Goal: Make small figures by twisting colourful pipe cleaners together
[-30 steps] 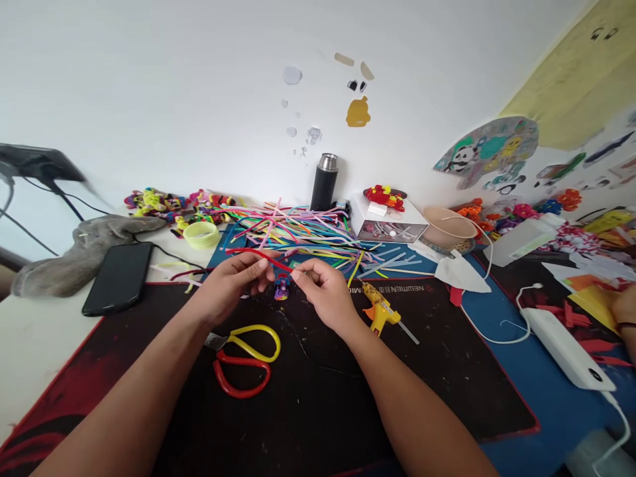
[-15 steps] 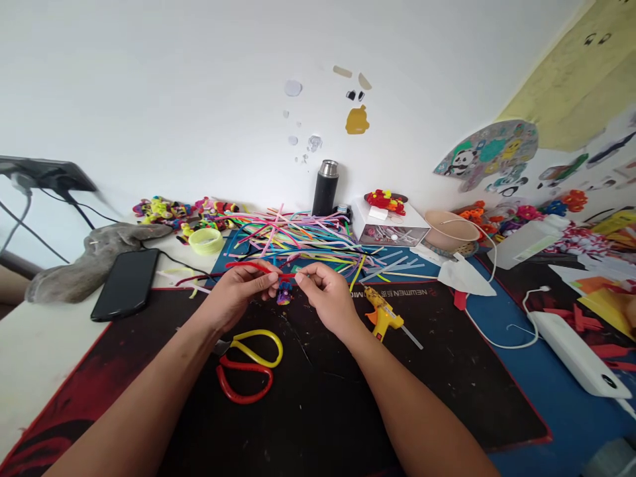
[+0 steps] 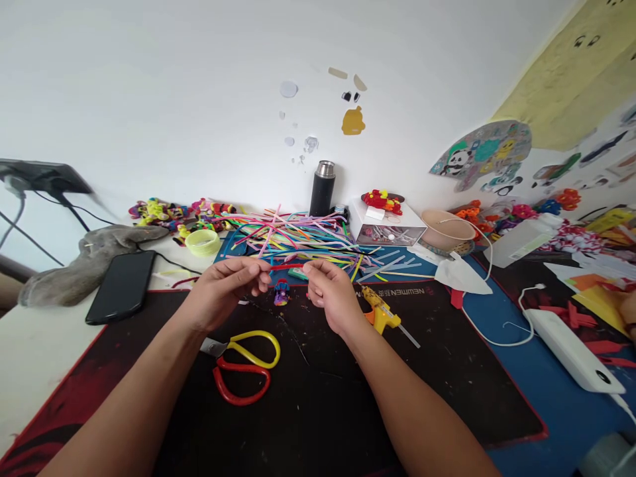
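Note:
A red pipe cleaner (image 3: 288,266) stretches level between my two hands, above the far part of the black desk mat. My left hand (image 3: 229,286) pinches one end between thumb and fingers. The other end is pinched by my right hand (image 3: 328,290). Just below the pipe cleaner, a small blue, purple and red figure (image 3: 281,292) rests on the mat. Scissors (image 3: 243,364) with one yellow and one red handle lie nearer to me, below my left hand. To the right of my right hand is a yellow glue gun (image 3: 381,310) with a clear glue stick in it.
Many coloured pipe cleaners (image 3: 293,232) lie in a heap at the back. A black flask (image 3: 322,189) and a white box (image 3: 387,224) stand near the wall. At left are a black phone (image 3: 120,286) and a tape roll (image 3: 203,243); at right, a white power bank (image 3: 574,350).
My hands have moved apart, drawing the red pipe cleaner out straight between them. The small figure shows more fully below. The view has shifted slightly.

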`<state>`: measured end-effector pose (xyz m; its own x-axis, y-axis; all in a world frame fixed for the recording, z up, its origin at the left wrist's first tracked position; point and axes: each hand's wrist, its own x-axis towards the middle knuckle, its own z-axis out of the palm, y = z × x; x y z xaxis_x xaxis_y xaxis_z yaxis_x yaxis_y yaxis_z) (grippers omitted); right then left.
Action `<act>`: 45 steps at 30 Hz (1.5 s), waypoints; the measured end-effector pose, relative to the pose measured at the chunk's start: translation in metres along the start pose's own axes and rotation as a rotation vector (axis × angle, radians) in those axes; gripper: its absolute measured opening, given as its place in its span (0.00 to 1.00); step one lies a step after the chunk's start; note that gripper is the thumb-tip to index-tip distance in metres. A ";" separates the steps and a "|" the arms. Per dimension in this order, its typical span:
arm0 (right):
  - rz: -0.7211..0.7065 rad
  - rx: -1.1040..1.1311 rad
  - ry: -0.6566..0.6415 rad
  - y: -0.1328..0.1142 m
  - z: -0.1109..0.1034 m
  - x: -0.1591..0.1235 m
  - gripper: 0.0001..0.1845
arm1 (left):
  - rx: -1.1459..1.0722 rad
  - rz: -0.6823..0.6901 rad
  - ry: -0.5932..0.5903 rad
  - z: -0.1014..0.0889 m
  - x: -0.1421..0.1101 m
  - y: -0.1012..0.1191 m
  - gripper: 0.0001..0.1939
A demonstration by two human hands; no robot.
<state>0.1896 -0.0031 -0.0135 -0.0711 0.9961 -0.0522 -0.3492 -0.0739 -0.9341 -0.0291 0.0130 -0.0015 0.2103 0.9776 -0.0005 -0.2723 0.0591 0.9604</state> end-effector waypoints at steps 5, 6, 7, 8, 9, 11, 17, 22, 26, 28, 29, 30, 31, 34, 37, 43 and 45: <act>0.024 0.122 0.022 -0.002 -0.007 0.002 0.19 | 0.228 -0.087 -0.233 0.016 -0.005 -0.005 0.14; 0.025 0.123 0.015 -0.001 -0.007 0.003 0.19 | 0.243 -0.095 -0.277 0.017 -0.006 -0.007 0.14; 0.024 0.118 0.005 0.001 -0.007 0.003 0.18 | 0.251 -0.098 -0.307 0.018 -0.005 -0.009 0.14; 0.024 0.108 -0.006 0.002 -0.007 0.002 0.18 | 0.254 -0.100 -0.325 0.019 -0.005 -0.011 0.14; 0.021 0.094 -0.017 0.003 -0.006 0.002 0.17 | 0.255 -0.100 -0.332 0.019 -0.005 -0.013 0.13; 0.010 0.059 -0.033 0.004 -0.003 0.001 0.17 | 0.253 -0.097 -0.340 0.019 -0.006 -0.015 0.12; 0.001 0.006 -0.043 0.000 0.001 -0.003 0.18 | 0.288 -0.077 -0.455 0.015 -0.011 -0.008 0.14; 0.067 -0.016 -0.133 -0.003 0.003 -0.007 0.18 | 0.433 0.120 -0.106 0.009 -0.008 0.001 0.21; 0.140 -0.060 -0.247 -0.005 0.005 -0.010 0.19 | 0.656 0.262 0.013 0.013 -0.009 0.003 0.21; 0.154 -0.086 -0.278 -0.005 0.005 -0.011 0.19 | 0.774 0.356 -0.004 0.016 -0.011 0.002 0.16; 0.153 -0.099 -0.286 -0.005 0.005 -0.011 0.19 | 0.826 0.406 -0.018 0.017 -0.012 0.002 0.14; 0.149 -0.113 -0.292 -0.004 0.004 -0.011 0.18 | 0.873 0.455 -0.033 0.017 -0.013 0.001 0.12; 0.143 -0.128 -0.297 -0.003 0.004 -0.011 0.18 | 0.912 0.498 -0.047 0.017 -0.013 0.001 0.11; 0.136 -0.172 -0.311 -0.001 0.003 -0.010 0.16 | 0.999 0.594 -0.082 0.015 -0.013 0.001 0.09; 0.134 -0.186 -0.307 0.000 0.003 -0.009 0.16 | 1.055 0.658 -0.107 0.013 -0.012 0.002 0.09; 0.124 -0.223 -0.286 -0.001 0.003 -0.010 0.14 | 1.139 0.734 -0.099 0.010 -0.011 0.001 0.09; 0.120 -0.245 -0.277 -0.002 0.003 -0.011 0.14 | 1.154 0.734 -0.085 0.010 -0.011 0.000 0.10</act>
<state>0.1878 -0.0136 -0.0100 -0.3587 0.9281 -0.1001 -0.0919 -0.1418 -0.9856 -0.0223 0.0002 0.0015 0.4261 0.6934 0.5810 0.5755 -0.7033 0.4173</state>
